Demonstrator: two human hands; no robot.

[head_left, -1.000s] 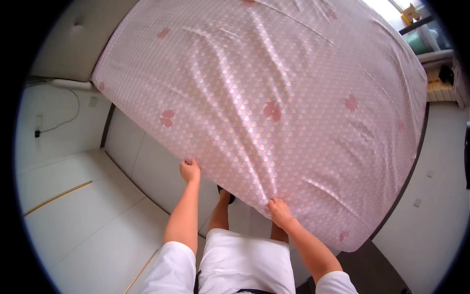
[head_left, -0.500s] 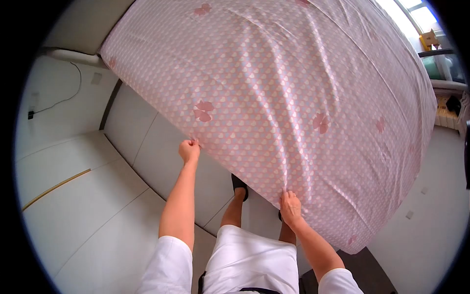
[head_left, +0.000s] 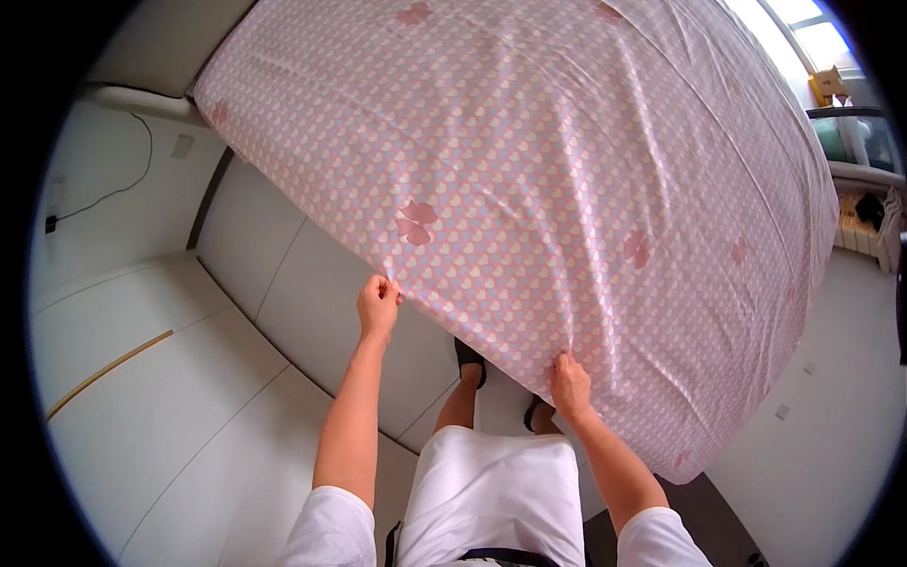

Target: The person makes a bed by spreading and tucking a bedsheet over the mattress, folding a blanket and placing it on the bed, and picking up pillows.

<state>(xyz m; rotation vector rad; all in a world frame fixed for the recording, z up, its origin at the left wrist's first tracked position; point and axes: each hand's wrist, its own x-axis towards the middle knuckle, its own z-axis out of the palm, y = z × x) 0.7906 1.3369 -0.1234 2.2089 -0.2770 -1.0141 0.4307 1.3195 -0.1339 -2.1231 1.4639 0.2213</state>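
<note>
A pink sheet [head_left: 501, 180] with small hearts and darker pink bows covers the bed, its near edge running diagonally in front of me. My left hand [head_left: 380, 300] pinches that edge below a pink bow. Further right, my right hand [head_left: 571, 383] grips the sheet near the same edge, its fingers closed on the fabric. Creases fan out across the sheet from my right hand. Fabric hides some of the fingertips of both hands.
A padded headboard [head_left: 156, 47] stands at the upper left. A black cable [head_left: 149, 161] hangs along the left wall. Cabinet-like white panels [head_left: 189, 397] fill the lower left. Near the window [head_left: 817, 38] sits a cardboard box [head_left: 829, 85]. My dark slippers [head_left: 468, 357] are below the sheet's edge.
Both hands have shifted slightly right along the sheet's edge, still holding it. My right hand is higher in view than before. The camera view has turned, and the creases have moved right.
</note>
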